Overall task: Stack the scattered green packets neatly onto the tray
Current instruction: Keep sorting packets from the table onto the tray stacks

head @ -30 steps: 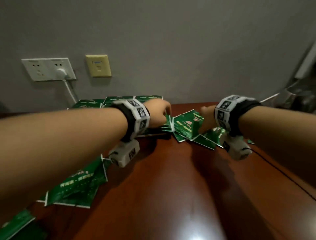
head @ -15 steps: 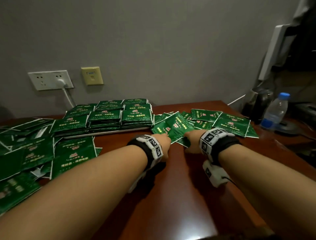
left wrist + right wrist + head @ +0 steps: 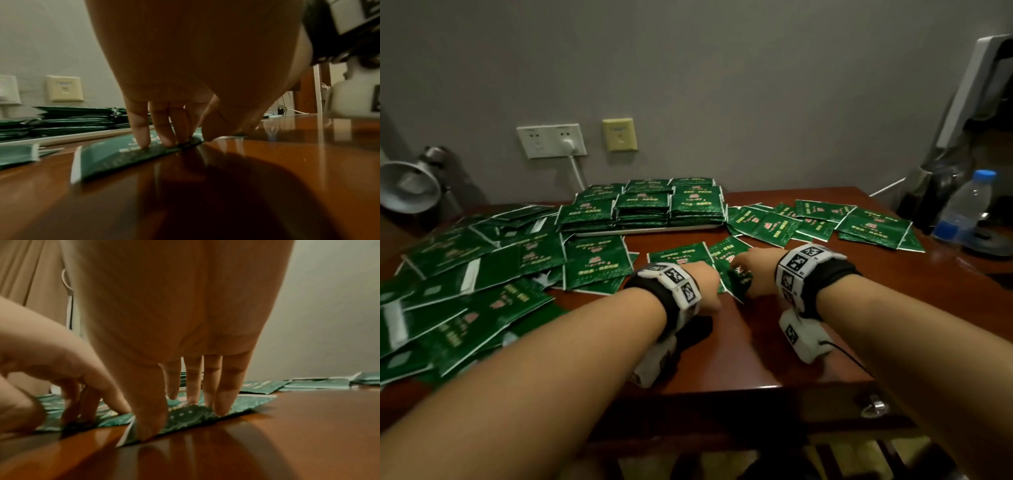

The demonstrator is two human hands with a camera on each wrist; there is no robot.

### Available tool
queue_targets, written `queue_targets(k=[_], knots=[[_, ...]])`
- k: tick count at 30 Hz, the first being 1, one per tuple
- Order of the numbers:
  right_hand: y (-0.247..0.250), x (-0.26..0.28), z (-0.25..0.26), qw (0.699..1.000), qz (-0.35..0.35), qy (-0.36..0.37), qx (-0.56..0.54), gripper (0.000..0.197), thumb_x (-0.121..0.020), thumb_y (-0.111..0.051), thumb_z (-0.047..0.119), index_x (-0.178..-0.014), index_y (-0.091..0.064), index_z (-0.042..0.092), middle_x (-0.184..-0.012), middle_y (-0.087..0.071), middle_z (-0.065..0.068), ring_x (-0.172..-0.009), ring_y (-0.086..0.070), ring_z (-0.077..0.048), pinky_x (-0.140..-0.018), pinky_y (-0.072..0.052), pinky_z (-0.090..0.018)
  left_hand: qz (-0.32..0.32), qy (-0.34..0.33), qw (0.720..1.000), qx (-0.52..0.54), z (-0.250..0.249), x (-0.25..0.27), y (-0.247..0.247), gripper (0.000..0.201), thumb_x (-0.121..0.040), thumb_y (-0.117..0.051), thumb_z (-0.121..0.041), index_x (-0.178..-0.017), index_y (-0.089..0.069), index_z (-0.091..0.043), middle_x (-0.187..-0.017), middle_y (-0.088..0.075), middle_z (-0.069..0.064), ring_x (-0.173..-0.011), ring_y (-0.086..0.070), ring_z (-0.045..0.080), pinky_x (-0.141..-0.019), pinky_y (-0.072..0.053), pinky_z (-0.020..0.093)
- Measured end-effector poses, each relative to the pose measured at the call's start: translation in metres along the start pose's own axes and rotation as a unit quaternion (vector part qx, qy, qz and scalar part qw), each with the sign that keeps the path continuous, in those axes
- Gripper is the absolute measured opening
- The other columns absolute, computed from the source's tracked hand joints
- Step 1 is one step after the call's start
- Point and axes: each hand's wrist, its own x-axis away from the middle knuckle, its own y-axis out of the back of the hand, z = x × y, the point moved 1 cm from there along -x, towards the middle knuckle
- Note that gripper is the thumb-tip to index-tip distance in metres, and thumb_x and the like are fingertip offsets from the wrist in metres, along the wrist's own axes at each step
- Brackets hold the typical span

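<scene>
Several stacks of green packets (image 3: 643, 205) fill the white tray (image 3: 654, 230) at the back of the table; its rim (image 3: 82, 135) shows in the left wrist view. Two packets lie side by side in front of it. My left hand (image 3: 709, 274) has fingertips on top of the left packet (image 3: 678, 255) and thumb at its near edge, pinching it (image 3: 115, 155). My right hand (image 3: 746, 270) pinches the right packet (image 3: 729, 251), which bunches up between thumb and fingers (image 3: 246, 404). Both packets still touch the wood.
Loose packets cover the table's left side (image 3: 465, 274) and lie in a smaller spread at the right (image 3: 859, 222). A water bottle (image 3: 965, 205) and a dark pot (image 3: 928, 195) stand far right, a metal lamp (image 3: 410, 185) far left. The table's front edge (image 3: 722, 390) is near my wrists.
Both hands have drawn back from beside the tray toward the table's front, each bringing a packet along. My head has pulled back, so more of the table shows.
</scene>
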Motion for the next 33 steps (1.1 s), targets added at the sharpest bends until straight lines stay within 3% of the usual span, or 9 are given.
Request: queue_targets(k=[4, 7, 12, 15, 19, 24, 28, 30, 33], knots=[[-0.001, -0.008, 0.026, 0.999, 0.017, 0.037, -0.02, 0.086, -0.071, -0.081, 0.04, -0.144, -0.038, 0.022, -0.133, -0.055, -0.003, -0.116, -0.055, -0.024, -0.097, -0.047, -0.036, -0.064, 0.031, 0.996, 0.059, 0.046, 0.024, -0.012, 0.032, -0.084, -0.063, -0.036, -0.106, -0.058, -0.013, -0.105, -0.059, 0.008, -0.096, -0.057, 0.028, -0.08, -0.05, 0.035], [-0.001, -0.013, 0.034, 0.999, -0.001, 0.034, 0.002, 0.097, -0.066, -0.081, 0.054, -0.146, -0.033, 0.028, -0.134, -0.043, -0.007, -0.121, -0.046, -0.027, -0.097, -0.045, -0.039, -0.116, 0.107, 0.982, 0.106, 0.079, 0.034, -0.021, 0.073, -0.071, -0.074, -0.058, -0.127, -0.045, -0.023, -0.122, -0.044, 0.008, -0.115, -0.045, 0.027, -0.093, -0.046, 0.039], [0.002, -0.026, 0.031, 1.0, 0.017, 0.013, 0.014, 0.124, -0.057, -0.08, 0.065, -0.154, -0.013, 0.025, -0.155, -0.027, -0.004, -0.14, -0.028, -0.029, -0.112, -0.033, -0.046, -0.023, 0.125, 0.987, 0.104, 0.103, 0.029, -0.029, 0.123, -0.062, -0.073, -0.072, -0.153, -0.011, -0.018, -0.155, -0.023, 0.014, -0.141, -0.025, 0.034, -0.115, -0.028, 0.046], [0.001, -0.034, 0.028, 0.998, 0.06, 0.005, -0.005, 0.131, -0.055, -0.078, 0.07, -0.155, -0.006, 0.026, -0.157, -0.026, -0.005, -0.141, -0.031, -0.027, -0.112, -0.033, -0.045, -0.002, 0.055, 0.99, 0.132, 0.101, 0.024, -0.03, 0.118, -0.072, -0.072, -0.063, -0.155, -0.007, -0.011, -0.16, -0.019, 0.008, -0.145, -0.023, 0.026, -0.117, -0.024, 0.036], [-0.001, -0.042, 0.032, 0.999, 0.025, 0.003, 0.042, 0.131, -0.046, -0.068, 0.085, -0.152, -0.016, 0.028, -0.143, -0.034, -0.003, -0.129, -0.042, -0.029, -0.102, -0.043, -0.048, -0.035, 0.05, 0.99, 0.129, 0.101, 0.016, -0.028, 0.106, -0.071, -0.074, -0.061, -0.151, -0.025, -0.012, -0.147, -0.038, 0.008, -0.135, -0.037, 0.027, -0.11, -0.036, 0.039], [0.011, -0.038, 0.045, 0.996, -0.043, 0.001, 0.084, 0.098, -0.055, -0.067, 0.082, -0.129, -0.049, 0.021, -0.116, -0.051, -0.002, -0.097, -0.059, -0.024, -0.079, -0.054, -0.037, -0.129, 0.058, 0.979, 0.15, 0.11, 0.015, -0.021, 0.055, -0.071, -0.081, -0.045, -0.114, -0.059, -0.02, -0.104, -0.061, -0.003, -0.095, -0.06, 0.018, -0.077, -0.051, 0.03], [0.028, -0.03, 0.043, 0.991, -0.117, 0.005, 0.062, 0.065, -0.074, -0.065, 0.069, -0.116, -0.062, 0.019, -0.097, -0.064, 0.001, -0.084, -0.062, -0.02, -0.069, -0.053, -0.031, -0.209, 0.078, 0.953, 0.205, 0.12, 0.022, -0.014, 0.016, -0.085, -0.069, -0.025, -0.1, -0.064, -0.022, -0.098, -0.067, -0.003, -0.091, -0.064, 0.018, -0.08, -0.055, 0.036], [0.037, -0.027, 0.037, 0.992, -0.129, 0.003, 0.001, 0.063, -0.078, -0.061, 0.067, -0.12, -0.062, 0.02, -0.103, -0.067, 0.0, -0.089, -0.064, -0.02, -0.073, -0.054, -0.032, -0.257, 0.081, 0.934, 0.234, 0.123, 0.028, -0.008, 0.018, -0.092, -0.055, -0.017, -0.107, -0.064, -0.021, -0.099, -0.066, -0.001, -0.084, -0.062, 0.02, -0.075, -0.054, 0.035], [0.048, -0.022, 0.029, 0.988, -0.139, -0.005, -0.07, 0.059, -0.084, -0.049, 0.07, -0.094, -0.065, 0.015, -0.079, -0.066, 0.0, -0.071, -0.062, -0.016, -0.063, -0.053, -0.029, -0.327, 0.09, 0.898, 0.282, 0.127, 0.034, 0.004, 0.029, -0.095, -0.04, -0.008, -0.113, -0.061, -0.016, -0.095, -0.062, 0.004, -0.076, -0.057, 0.023, -0.067, -0.047, 0.032]])
